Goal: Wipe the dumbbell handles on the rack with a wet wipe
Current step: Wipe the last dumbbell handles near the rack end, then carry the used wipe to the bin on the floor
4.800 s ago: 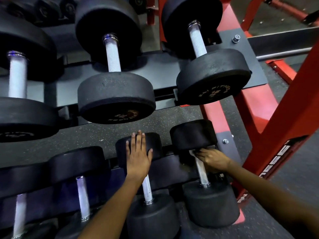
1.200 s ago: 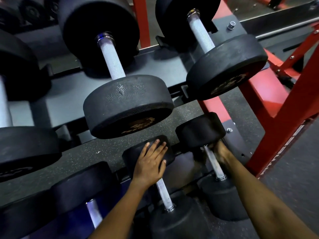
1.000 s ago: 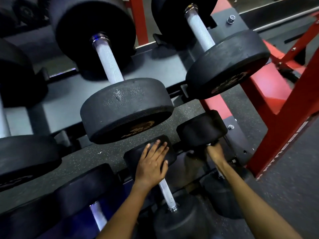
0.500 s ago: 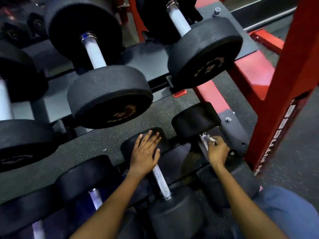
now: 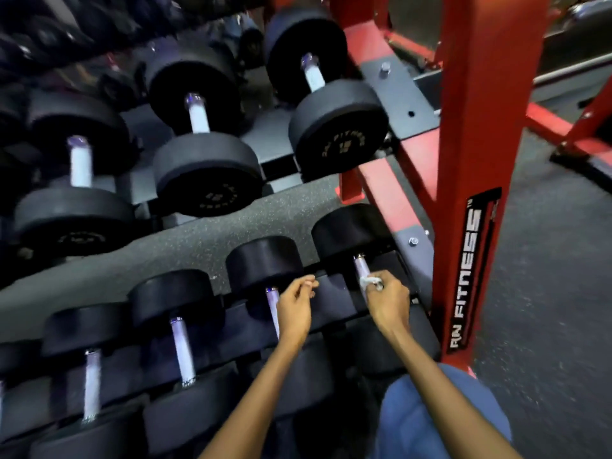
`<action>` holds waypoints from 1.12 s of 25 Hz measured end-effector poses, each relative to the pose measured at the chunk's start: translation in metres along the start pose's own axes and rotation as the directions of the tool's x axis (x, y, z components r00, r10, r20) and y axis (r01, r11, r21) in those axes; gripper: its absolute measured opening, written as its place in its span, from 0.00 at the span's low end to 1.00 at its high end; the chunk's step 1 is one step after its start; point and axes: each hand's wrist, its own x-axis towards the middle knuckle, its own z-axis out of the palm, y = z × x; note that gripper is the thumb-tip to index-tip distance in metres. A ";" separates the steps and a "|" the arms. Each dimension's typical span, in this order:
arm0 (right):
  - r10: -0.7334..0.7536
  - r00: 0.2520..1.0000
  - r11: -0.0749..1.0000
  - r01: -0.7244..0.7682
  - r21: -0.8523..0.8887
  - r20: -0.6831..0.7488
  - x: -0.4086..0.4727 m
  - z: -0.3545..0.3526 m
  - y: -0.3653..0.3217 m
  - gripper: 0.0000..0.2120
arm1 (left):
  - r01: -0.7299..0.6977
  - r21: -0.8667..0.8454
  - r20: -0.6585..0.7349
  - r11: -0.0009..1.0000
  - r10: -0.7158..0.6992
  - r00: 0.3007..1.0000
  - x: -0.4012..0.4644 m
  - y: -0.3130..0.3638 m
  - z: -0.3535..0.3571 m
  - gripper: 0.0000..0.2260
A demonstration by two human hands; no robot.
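1. Since half a second back, the left hand (image 5: 294, 306) has come off the black head of the second dumbbell, where it was lying flat, and now hovers over that dumbbell's handle (image 5: 273, 309) with fingers loosely curled, holding nothing.
2. Right hand (image 5: 389, 303) is wrapped around the handle (image 5: 361, 267) of the rightmost dumbbell on the lower shelf, gripping the white wet wipe (image 5: 369, 282) against the metal (just a crumpled bit of wipe pokes out past the fingers).
3. That handle runs up from the fist into its far head (image 5: 347, 231), a black round end sitting right at the end of the row, next to the grey bracket with a bolt (image 5: 413, 241).
4. Left of there, two more small dumbbells sit on the same lower shelf, handles (image 5: 182, 351) pointing toward the camera, pretty blurry.
5. Upper shelf (image 5: 261, 140) carries three bigger dumbbells; the rightmost one (image 5: 337, 127) has pale lettering on its front face, too smeared to read properly.
6. Red rack upright (image 5: 477, 160) stands just right of the right hand, with a black sticker (image 5: 470, 276) showing "FITNESS".
7. Blue fabric over a knee (image 5: 440, 415) sits bottom right, speckled dark floor (image 5: 546, 293) beyond it.
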 end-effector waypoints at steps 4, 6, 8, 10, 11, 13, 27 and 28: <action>0.035 0.994 0.999 -0.035 -0.004 0.103 -0.028 -0.041 -0.035 0.07 | 0.070 0.003 -0.020 0.998 -0.070 0.997 -0.042 0.053 -0.003 0.13; 0.020 0.992 1.000 -0.019 -0.011 0.125 -0.048 -0.068 -0.067 0.07 | 0.085 0.032 -0.012 0.996 -0.085 0.996 -0.070 0.087 -0.017 0.14; -0.001 0.991 0.999 0.005 -0.034 0.137 -0.067 -0.093 -0.111 0.09 | 0.116 0.057 -0.021 0.992 -0.115 0.993 -0.088 0.124 -0.037 0.14; -0.035 0.990 0.997 0.044 -0.060 0.134 -0.087 -0.114 -0.159 0.10 | 0.157 0.038 -0.031 0.987 -0.156 0.987 -0.104 0.168 -0.056 0.14; -0.064 0.986 0.994 0.077 -0.077 0.152 -0.100 -0.127 -0.187 0.09 | 0.168 0.019 -0.044 0.986 -0.167 0.985 -0.117 0.196 -0.068 0.14; -0.127 0.968 0.983 0.153 -0.104 0.217 -0.130 -0.151 -0.235 0.09 | 0.184 -0.044 -0.072 0.982 -0.187 0.980 -0.149 0.247 -0.093 0.13; -0.354 0.671 0.899 0.437 0.038 0.651 -0.385 -0.151 -0.365 0.06 | 0.203 -0.345 -0.510 0.916 -0.365 0.779 -0.363 0.323 -0.307 0.07; -0.360 0.628 0.892 0.449 0.056 0.690 -0.408 -0.142 -0.372 0.07 | 0.192 -0.389 -0.547 0.901 -0.394 0.739 -0.380 0.319 -0.324 0.07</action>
